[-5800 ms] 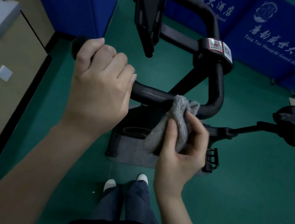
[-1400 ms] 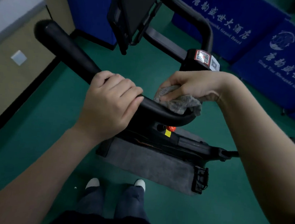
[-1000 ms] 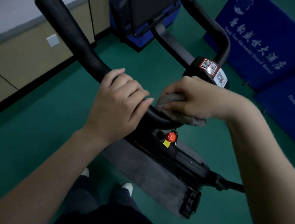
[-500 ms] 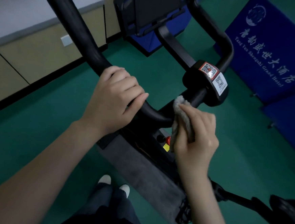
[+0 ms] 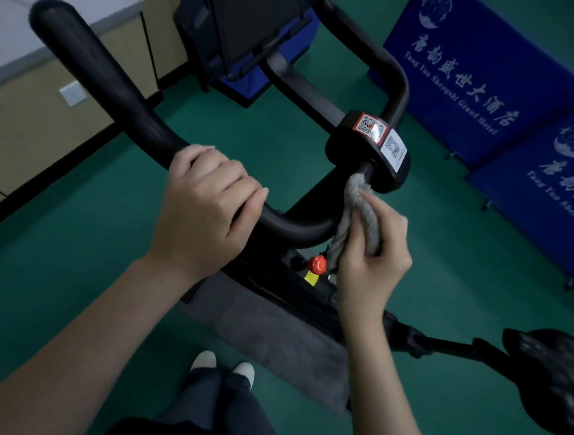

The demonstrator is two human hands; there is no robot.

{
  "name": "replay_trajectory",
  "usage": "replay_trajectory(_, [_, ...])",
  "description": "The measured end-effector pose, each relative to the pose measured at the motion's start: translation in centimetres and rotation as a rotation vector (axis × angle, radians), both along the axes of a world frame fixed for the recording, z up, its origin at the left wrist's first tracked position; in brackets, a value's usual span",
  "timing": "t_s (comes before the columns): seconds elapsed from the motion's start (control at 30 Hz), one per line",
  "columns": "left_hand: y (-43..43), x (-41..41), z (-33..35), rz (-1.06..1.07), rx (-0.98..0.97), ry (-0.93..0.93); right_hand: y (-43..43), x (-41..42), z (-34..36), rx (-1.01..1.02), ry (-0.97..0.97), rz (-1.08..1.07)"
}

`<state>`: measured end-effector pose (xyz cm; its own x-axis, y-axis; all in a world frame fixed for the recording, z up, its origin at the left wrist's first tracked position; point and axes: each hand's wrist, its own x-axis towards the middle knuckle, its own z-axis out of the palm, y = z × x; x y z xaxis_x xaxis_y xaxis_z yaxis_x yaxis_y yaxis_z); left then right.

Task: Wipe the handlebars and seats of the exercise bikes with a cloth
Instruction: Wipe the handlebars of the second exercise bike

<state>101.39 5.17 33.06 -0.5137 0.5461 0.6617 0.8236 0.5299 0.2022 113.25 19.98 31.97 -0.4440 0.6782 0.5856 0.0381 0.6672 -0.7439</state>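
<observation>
Left hand [image 5: 207, 207] had fingers [image 5: 227, 178] curled round the rigid handlebar [image 5: 117, 84], right hand [image 5: 375, 258] pinched the soft, limp cloth [image 5: 358, 216] wadded against its bend, probably grips best bunched

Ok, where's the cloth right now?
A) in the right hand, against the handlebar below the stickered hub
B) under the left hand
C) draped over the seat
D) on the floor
A: the right hand grips the grey cloth against the handlebar just below the stickered hub; the left hand grips bare bar.
</observation>
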Motion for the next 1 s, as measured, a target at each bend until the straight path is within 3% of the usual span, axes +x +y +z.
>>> replay_trajectory(0.2, [0.1, -0.1, -0.3, 0.004, 0.006, 0.017, -1.2, -0.1, -0.9, -0.183, 0.078, -0.025])
replay_trajectory(0.37, [0.3, -0.2, -0.6, 0.022, 0.001, 0.014, 1.1, -2.3, -0.6, -0.525, 0.166, -0.137])
replay_trajectory(0.57, [0.4, 0.1, -0.6, 0.046, 0.002, 0.017, -0.1, -2.2, -1.4, -0.947, 0.326, -0.12])
replay_trajectory(0.7, [0.7, 0.8, -0.3, 0.114, 0.002, -0.006, 2.4, -3.5, -1.1, -1.072, 0.336, -0.084])
replay_trajectory(0.83, [1.5, 2.1, -0.2, 0.177, 0.022, -0.03, 1.0, -1.4, -1.5, -1.01, 0.222, -0.002])
replay_trajectory(1.0, [2.6, 3.0, -0.7, 0.232, 0.048, -0.062, 3.9, -0.6, -1.0, -0.428, 0.061, 0.064])
